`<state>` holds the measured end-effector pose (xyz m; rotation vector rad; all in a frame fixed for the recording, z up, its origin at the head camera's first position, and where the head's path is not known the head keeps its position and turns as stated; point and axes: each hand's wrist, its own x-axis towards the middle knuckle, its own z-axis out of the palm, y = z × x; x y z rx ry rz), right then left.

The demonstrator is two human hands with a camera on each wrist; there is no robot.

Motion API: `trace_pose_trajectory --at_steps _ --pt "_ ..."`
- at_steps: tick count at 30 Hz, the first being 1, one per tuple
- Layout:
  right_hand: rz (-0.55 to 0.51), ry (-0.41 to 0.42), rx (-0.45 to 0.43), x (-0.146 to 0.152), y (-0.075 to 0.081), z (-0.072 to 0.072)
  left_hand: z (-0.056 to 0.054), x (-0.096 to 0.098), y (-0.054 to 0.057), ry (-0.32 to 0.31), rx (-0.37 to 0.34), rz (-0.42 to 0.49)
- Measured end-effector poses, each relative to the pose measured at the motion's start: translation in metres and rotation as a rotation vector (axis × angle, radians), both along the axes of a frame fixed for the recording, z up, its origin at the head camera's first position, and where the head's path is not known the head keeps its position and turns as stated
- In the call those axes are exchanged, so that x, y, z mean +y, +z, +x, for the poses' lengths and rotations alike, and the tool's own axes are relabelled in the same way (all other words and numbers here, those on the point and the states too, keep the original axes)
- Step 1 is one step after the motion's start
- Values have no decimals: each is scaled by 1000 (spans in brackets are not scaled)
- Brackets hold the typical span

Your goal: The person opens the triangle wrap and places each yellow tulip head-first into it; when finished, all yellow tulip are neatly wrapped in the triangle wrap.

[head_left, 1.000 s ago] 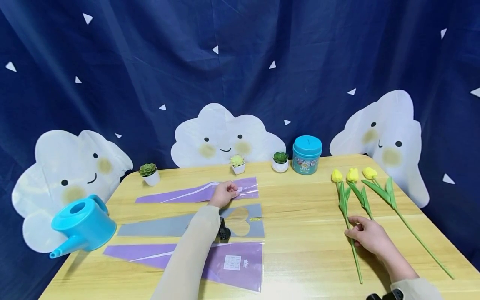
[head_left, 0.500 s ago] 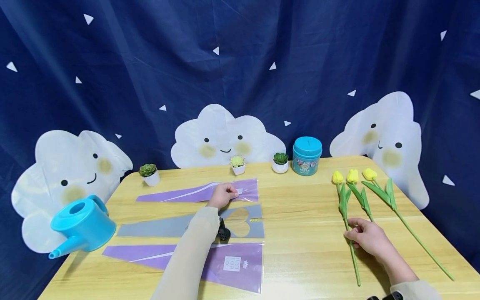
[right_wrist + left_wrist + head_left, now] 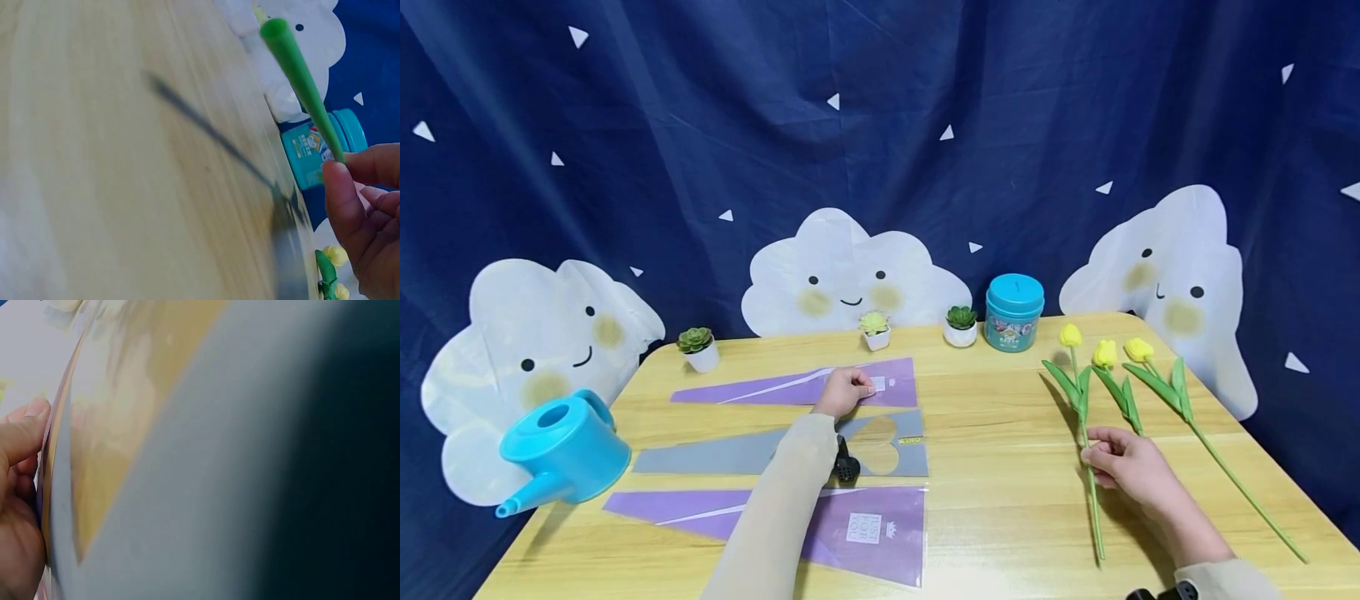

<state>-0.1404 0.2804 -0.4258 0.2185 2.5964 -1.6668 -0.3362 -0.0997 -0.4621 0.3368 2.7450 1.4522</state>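
Note:
In the head view, my right hand pinches the green stem of a yellow tulip, tilted slightly above the table. The right wrist view shows thumb and fingertips on that stem, its cut end pointing up the frame. My left hand is at the farthest purple flower sleeve, thumb and fingertips together on it beside its white label. A grey sleeve with a heart-shaped window and a nearer purple sleeve lie below. In the left wrist view, the left fingertips meet the sleeve's edge.
Two more yellow tulips lie right of the held one. A blue watering can stands at the left. Small potted succulents and a teal jar line the back of the wooden table.
The right hand has raised the tulip off the table and shifted it slightly left, its leaves spreading. The left hand stays at the far purple sleeve, which looks flatter now.

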Motion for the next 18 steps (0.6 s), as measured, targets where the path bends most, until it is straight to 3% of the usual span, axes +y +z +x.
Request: trace_pose_trajectory --at_steps 7,14,18 --pt "-32 -13 14 -8 -5 -3 -3 -1 -3 -21 -6 -16" --pt "-79 -3 10 -13 -8 -4 -1 1 1 31 -20 -68" --pt "-116 -22 0 -14 -8 -4 0 3 3 23 -29 -90"
